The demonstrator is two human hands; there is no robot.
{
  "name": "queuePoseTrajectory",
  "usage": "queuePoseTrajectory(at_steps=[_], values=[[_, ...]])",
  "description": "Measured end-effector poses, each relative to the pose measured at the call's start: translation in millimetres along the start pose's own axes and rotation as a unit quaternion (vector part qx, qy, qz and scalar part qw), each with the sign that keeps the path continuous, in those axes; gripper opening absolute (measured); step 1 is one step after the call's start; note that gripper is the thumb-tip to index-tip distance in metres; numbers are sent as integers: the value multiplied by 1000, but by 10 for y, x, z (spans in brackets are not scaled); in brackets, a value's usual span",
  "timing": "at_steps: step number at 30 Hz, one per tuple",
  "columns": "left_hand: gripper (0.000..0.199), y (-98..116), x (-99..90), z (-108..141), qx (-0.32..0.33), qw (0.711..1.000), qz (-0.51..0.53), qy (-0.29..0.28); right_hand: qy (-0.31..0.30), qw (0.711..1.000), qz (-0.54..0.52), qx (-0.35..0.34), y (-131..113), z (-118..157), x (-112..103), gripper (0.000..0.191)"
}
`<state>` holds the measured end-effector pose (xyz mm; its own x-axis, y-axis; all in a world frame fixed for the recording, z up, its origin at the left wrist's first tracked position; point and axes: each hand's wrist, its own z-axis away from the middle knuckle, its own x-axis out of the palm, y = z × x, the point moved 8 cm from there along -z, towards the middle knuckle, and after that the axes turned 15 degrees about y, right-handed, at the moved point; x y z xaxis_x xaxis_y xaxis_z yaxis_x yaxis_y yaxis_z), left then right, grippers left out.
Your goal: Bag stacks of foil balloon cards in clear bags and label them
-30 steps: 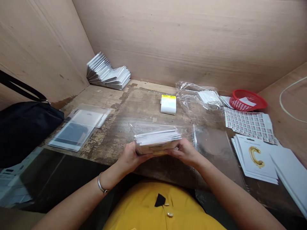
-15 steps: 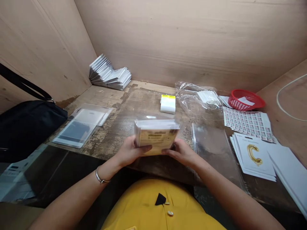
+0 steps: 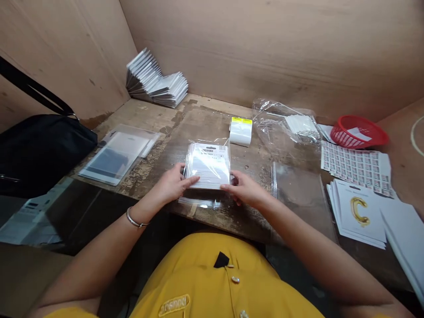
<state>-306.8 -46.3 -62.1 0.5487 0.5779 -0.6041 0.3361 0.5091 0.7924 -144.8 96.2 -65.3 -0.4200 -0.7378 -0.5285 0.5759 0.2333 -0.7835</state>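
A stack of printed cards in clear plastic sleeves (image 3: 210, 165) lies low over the wooden table near its front edge. My left hand (image 3: 175, 182) grips the stack's left side, thumb on top. On the opposite side my right hand (image 3: 243, 187) holds it with the thumb over the lower right corner. The top card shows a hang hole and small print, partly washed out by glare. Loose clear film sticks out below the stack. Just behind it stands a roll of white labels (image 3: 240, 132) with a yellow strip.
Fanned packets (image 3: 170, 86) stand in the back left corner. Clear sleeves (image 3: 114, 154) and a black bag (image 3: 43, 154) are at left. Rightward lie a plastic bag (image 3: 281, 123), red basket (image 3: 357, 132), sticker sheets (image 3: 357, 168), a clear film stack (image 3: 298, 190) and "C" balloon cards (image 3: 347, 212).
Both hands have lowered the stack and laid it flatter, so its top card now faces up. Before, it was tilted up and blurred. The head view has shifted slightly.
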Motion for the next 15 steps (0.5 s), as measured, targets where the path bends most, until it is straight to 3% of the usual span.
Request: queuePoseTrajectory(at_steps=[2,3,5,6,8,10,13,15], values=[[44,194,-184,161,159,974,-109,122,94,983,146,-66,-21,52,-47,50],[36,324,-170,328,257,946,-134,146,132,964,208,-99,-57,91,-72,54],[30,513,89,762,447,874,-161,98,203,917,287,-186,-207,185,-130,61],[32,528,249,943,502,843,-182,65,233,888,310,-248,-321,241,-150,61],[40,478,514,1129,532,815,-227,28,250,817,343,-391,-565,356,-105,53],[53,411,657,1132,507,822,-258,26,195,759,378,-493,-697,391,50,36],[61,368,729,1077,482,837,-257,29,112,728,429,-523,-718,271,265,15],[60,368,726,1057,480,842,-245,36,107,725,447,-512,-723,193,343,15]])
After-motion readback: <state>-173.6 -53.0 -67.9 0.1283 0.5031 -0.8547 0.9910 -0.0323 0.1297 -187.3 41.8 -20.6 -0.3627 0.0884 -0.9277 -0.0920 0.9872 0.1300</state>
